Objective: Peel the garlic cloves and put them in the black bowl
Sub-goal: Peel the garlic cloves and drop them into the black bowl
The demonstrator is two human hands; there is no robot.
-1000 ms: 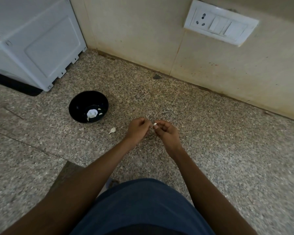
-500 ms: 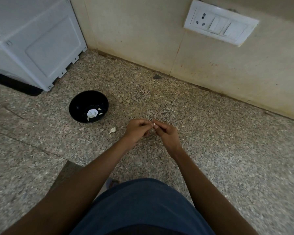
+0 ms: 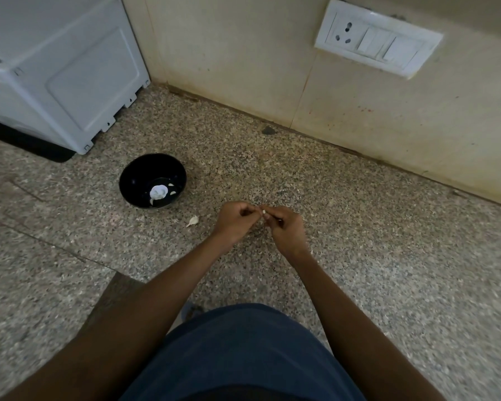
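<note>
While both hands, left hand (image 3: 235, 222) and right hand (image 3: 285, 228), are pinching 1 garlic clove (image 3: 263, 212) together above the surface, it is risking slipping short of the black bowl (image 3: 133, 175).

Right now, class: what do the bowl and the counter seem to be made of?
Bowl: glossy black, likely plastic or glazed ceramic; small highlights on its inner wall. Counter: speckled grey-brown stone, probably polished granite; fine grain and a dull sheen.
</note>
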